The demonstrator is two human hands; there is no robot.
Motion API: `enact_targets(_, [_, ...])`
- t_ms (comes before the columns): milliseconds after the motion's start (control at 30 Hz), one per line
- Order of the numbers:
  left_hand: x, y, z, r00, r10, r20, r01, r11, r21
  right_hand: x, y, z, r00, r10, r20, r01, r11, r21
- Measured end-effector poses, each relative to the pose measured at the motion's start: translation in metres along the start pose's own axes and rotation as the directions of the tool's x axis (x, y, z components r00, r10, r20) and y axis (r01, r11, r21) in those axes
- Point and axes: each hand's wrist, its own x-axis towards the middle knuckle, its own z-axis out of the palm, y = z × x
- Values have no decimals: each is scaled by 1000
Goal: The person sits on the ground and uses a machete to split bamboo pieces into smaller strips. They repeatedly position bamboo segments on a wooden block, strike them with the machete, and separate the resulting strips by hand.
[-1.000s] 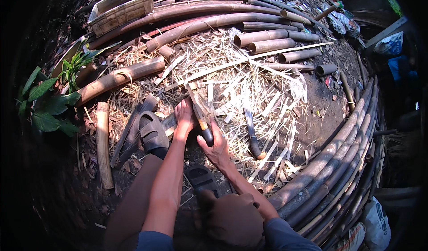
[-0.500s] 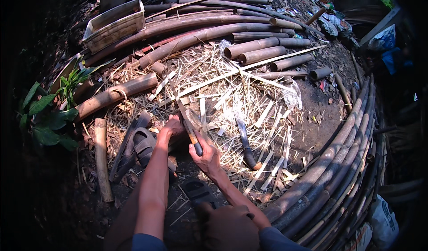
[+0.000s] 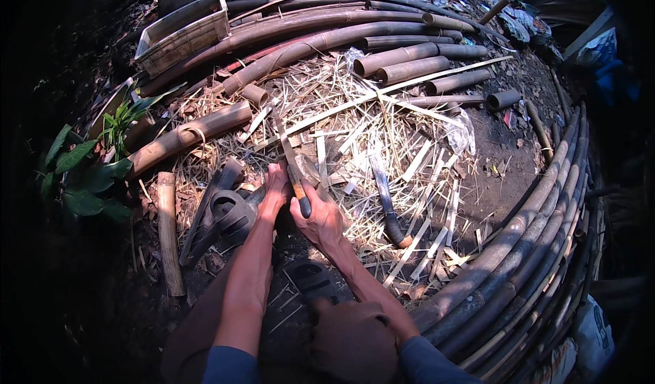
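Note:
A long, narrow-bladed knife with a wooden, black-ended handle slants away from me in front of my body. My right hand is closed at its handle, with the thumb along the near end. Just left of the blade, my left hand is closed, fingers curled; what lies in them is hidden. A pale bamboo piece shows just right of the blade, partly covered by it. Farther right, a second tool with a shiny blade and dark, curved handle lies on the shavings.
Bamboo shavings and strips cover the ground ahead. Cut bamboo tubes and long poles lie beyond them. More poles curve along my right. At left are a bamboo length, a leafy plant and a plastic crate.
The whole view has shifted slightly, with the scene moving right and up. Against the ground, my right hand and the knife handle have moved a little forward and left. The left hand has barely moved.

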Motion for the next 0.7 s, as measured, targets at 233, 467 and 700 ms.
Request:
enact_targets(233, [-7,9,-16,985,-159,74,151,984,97,-5,1,4,999,-40,-11,41,992,120])
enact_targets(467, [-4,-14,2,980,-182,86,183,983,-15,4,1,9,998,-68,-2,68,996,59])
enact_targets(700, [2,6,-23,984,-141,106,133,988,84,-100,8,-53,988,25,154,-25,1000,-7])
